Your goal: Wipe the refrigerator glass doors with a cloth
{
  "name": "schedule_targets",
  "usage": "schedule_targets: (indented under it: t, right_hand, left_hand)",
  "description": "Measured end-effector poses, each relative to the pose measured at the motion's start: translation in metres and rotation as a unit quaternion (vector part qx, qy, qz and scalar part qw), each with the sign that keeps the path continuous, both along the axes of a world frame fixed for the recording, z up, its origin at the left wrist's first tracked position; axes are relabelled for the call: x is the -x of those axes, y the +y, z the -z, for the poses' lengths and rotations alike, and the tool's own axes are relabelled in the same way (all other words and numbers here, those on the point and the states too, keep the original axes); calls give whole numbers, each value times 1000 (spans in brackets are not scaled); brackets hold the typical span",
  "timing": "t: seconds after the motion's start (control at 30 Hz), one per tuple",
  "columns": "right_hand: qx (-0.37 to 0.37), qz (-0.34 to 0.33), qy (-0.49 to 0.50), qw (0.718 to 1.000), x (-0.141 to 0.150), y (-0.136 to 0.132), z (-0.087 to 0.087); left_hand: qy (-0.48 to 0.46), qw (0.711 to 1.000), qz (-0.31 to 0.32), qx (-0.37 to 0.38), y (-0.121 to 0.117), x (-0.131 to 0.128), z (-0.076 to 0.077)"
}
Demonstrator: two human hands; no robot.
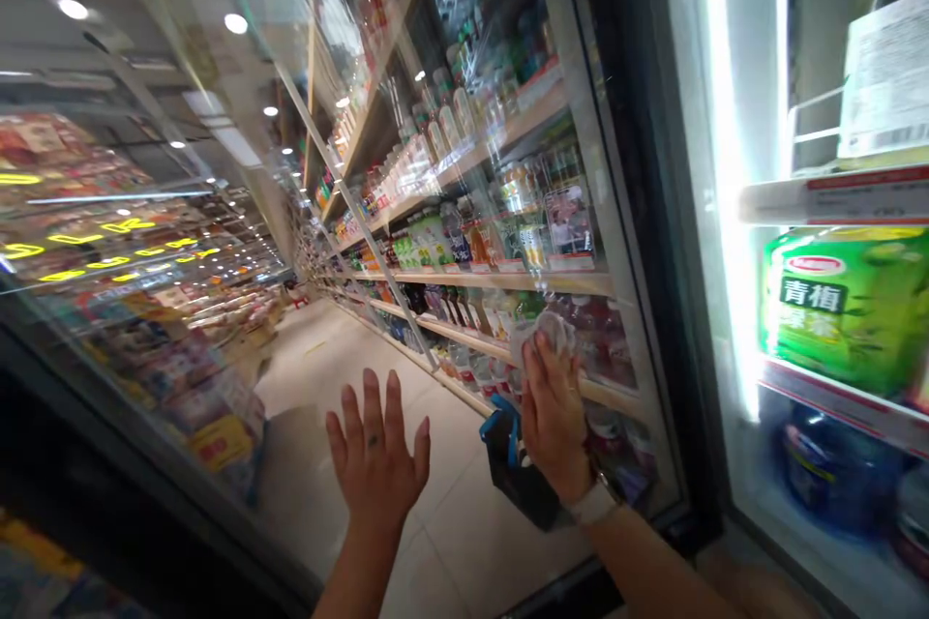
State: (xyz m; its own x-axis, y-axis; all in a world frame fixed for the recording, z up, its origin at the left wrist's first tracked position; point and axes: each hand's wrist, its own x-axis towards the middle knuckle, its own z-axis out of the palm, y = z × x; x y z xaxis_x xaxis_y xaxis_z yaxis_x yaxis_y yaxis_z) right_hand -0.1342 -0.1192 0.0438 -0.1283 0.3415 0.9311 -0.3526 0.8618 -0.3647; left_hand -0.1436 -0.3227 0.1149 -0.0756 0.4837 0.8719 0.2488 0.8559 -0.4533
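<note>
L hand (375, 453) open, fingers (374, 406) spread apart, near tall clear glass fridge door (464, 242); R hand (553, 418), fingers (537, 368) together, pressing crumpled white cloth (544, 334) on glass

The right hand (553, 416) presses a crumpled cloth (544, 334) against a glass fridge door (633, 329), with a white watch (593, 505) on its wrist and a black bag (517, 469) with blue trim just below it. The left hand (375, 450) is raised open beside it at 6 o'clock, fingers spread. Bottles (428, 237) fill the shelves behind the glass toward 12 o'clock, and a green carton (846, 309) sits on a lit shelf at 3 o'clock.
</note>
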Motion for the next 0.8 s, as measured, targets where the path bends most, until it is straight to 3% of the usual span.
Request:
schedule_targets:
  t: [0.1, 0.3, 0.4, 0.47, 0.53, 0.7, 0.8]
  right_hand:
    - [-65, 1, -21, 998, -1, -6, 32]
    - [-222, -9, -58, 973, -7, -24, 126]
    - [-250, -22, -58, 966, -9, -29, 147]
    - [-247, -24, -56, 967, -10, -32, 139]
    - [-242, -25, -56, 968, -10, -36, 116]
    - [-209, -19, -73, 975, -13, -46, 27]
    - [-158, -32, -54, 985, -13, -48, -14]
  left_hand:
    - [14, 1000, 11, -4, 4, 1, 1]
    - [11, 999, 31, -18, 4, 4, 1]
    - [3, 999, 32, -21, 3, 5, 2]
    - [-2, 999, 31, -22, 3, 4, 3]
    - [-5, 999, 29, -22, 3, 4, 3]
    - [-11, 999, 28, -24, 4, 2, 4]
    - [-10, 1000, 16, -22, 4, -2, 5]
